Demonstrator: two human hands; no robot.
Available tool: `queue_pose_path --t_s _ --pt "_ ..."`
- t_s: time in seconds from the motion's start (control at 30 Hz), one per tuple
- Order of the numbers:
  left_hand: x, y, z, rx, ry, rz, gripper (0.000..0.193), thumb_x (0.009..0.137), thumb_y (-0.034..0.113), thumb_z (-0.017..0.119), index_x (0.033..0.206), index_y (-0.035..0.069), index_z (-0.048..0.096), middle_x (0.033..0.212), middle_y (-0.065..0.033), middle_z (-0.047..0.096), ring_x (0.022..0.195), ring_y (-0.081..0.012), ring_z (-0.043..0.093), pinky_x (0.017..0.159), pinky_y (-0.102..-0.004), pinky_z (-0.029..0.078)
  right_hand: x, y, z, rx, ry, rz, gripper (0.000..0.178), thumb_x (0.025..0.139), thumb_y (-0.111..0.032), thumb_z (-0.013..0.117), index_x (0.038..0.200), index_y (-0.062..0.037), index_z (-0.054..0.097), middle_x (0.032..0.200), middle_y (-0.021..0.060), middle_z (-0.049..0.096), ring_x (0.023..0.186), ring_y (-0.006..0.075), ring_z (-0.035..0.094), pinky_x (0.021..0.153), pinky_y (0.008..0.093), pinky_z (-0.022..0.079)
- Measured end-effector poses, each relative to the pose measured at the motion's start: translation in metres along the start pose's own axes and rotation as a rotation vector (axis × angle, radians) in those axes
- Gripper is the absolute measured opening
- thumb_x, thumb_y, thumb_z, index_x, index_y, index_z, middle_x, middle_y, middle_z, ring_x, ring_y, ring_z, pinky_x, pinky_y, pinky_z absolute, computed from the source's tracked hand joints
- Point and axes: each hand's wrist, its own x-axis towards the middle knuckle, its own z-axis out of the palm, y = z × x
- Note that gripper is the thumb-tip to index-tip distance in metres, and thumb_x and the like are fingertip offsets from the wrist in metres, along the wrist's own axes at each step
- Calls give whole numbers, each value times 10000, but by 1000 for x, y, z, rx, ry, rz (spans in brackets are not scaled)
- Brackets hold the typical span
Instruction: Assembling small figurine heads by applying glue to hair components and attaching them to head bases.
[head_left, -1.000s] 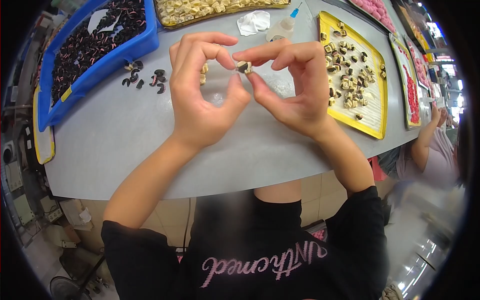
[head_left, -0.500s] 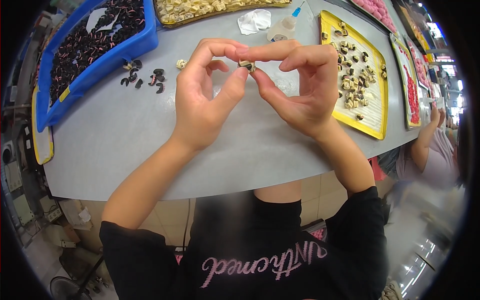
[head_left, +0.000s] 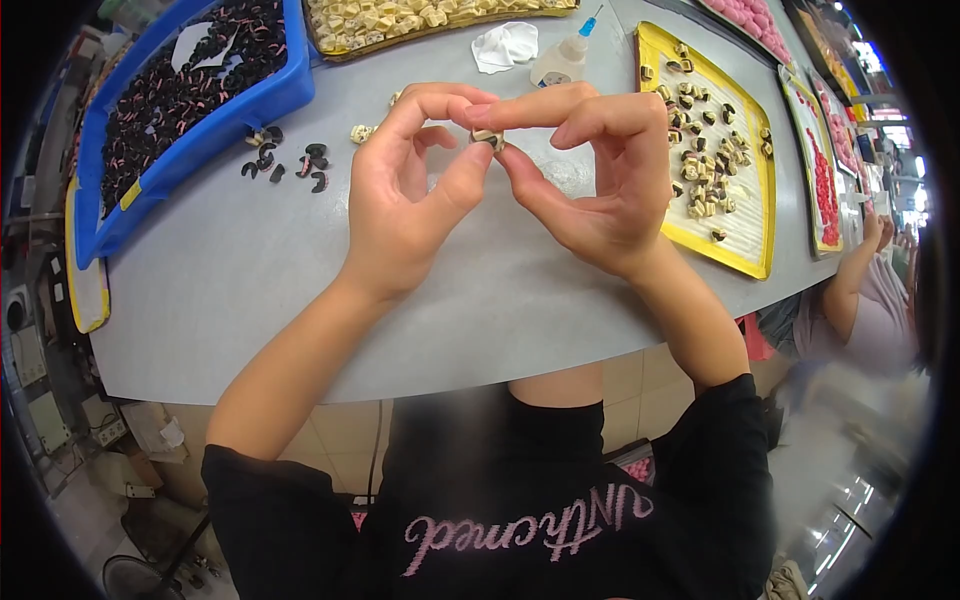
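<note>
Since the frame a second ago, the left hand (head_left: 410,205) has brought its thumb up against the small black-and-cream piece (head_left: 487,138), and the piece has turned so that a cream side shows above its dark part. From my remote seat I see it at upper centre of the frame, held above the desk (head_left: 250,310) and pinched between the fingertips of that hand and the right hand (head_left: 610,190). Both hands grasp the one piece, though the fingers cover so much that I can't fairly say which tip presses where.

Just left of the left hand I make out a loose cream piece (head_left: 362,133) on the desk. Further left lie scattered black curved pieces (head_left: 270,168), beside the blue bin (head_left: 222,130) at upper left, which is heaped with more of the kind, some edged in pink. At the top edge I see a tray of cream pieces (head_left: 400,18), then a crumpled white cloth (head_left: 504,47) and a clear bottle (head_left: 563,65) with a blue needle tip. Right of the right hand, a yellow-rimmed tray (head_left: 769,215) holds many black-and-cream pieces; beyond it sits a narrow tray with red pieces (head_left: 822,195), near a co-worker's arm (head_left: 850,268).
</note>
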Motion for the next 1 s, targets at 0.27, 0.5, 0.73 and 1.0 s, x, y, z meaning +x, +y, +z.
queue_pose_path --t_s 0.27,0.5,0.73,1.0 --pt "0 -1 -2 -14 -10 -14 195 764 111 595 949 65 550 1086 -56 552 998 -126 472 825 -281 328 0 -10 -3 29 -113 107 432 712 157 622 929 -68 325 950 206 644 889 242 634 786 322 468" --pt "0 0 -4 38 -29 56 192 716 75 578 894 38 516 1053 -110 546 961 -154 468 840 -288 345 0 -14 -3 -4 -142 99 433 712 133 641 905 -80 317 921 193 661 862 245 651 779 337 461" --pt "0 1 -4 9 -40 65 171 714 67 561 870 14 515 1052 -126 536 955 -155 467 852 -293 366 0 -14 -2 -3 -144 89 434 714 125 648 895 -82 311 903 185 669 847 244 652 774 341 464" --pt "-1 2 -4 7 -63 36 150 728 60 544 869 15 518 1052 -119 528 955 -157 475 860 -302 376 0 -15 -2 -17 -152 85 434 714 122 651 887 -82 310 906 182 670 842 240 650 777 338 465"
